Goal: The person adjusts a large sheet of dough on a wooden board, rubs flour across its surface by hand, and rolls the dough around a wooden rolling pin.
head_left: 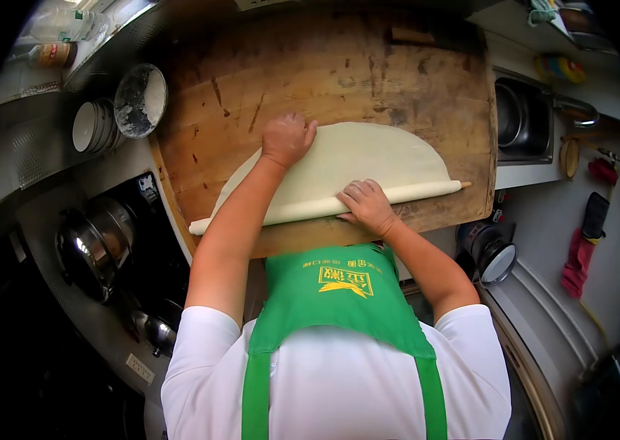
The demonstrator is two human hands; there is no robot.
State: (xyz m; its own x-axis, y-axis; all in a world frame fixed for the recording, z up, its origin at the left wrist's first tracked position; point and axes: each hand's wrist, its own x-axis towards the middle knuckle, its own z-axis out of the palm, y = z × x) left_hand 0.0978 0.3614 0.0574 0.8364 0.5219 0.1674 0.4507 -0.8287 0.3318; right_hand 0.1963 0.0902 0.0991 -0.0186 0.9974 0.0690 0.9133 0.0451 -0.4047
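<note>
A wide sheet of pale dough [369, 158] lies on the wooden board [310, 66], its near side rolled up around a thin rolling pin [465, 185]. Only the pin's right tip shows bare wood. My right hand [369, 205] is closed over the dough-wrapped pin near its middle. At the dough's far left edge rests my left hand [288, 137], fingers curled under and thumb pointing right. Whether those fingers pinch any dough is hidden. My left forearm crosses above the rolled part.
Left of the board stand a floury metal bowl [141, 100] and stacked white bowls [92, 126]. Below them are lidded pots [93, 246] on a dark stove. A sink [523, 121] with a tap [576, 110] borders the right side. A small wooden block [413, 35] lies at the back.
</note>
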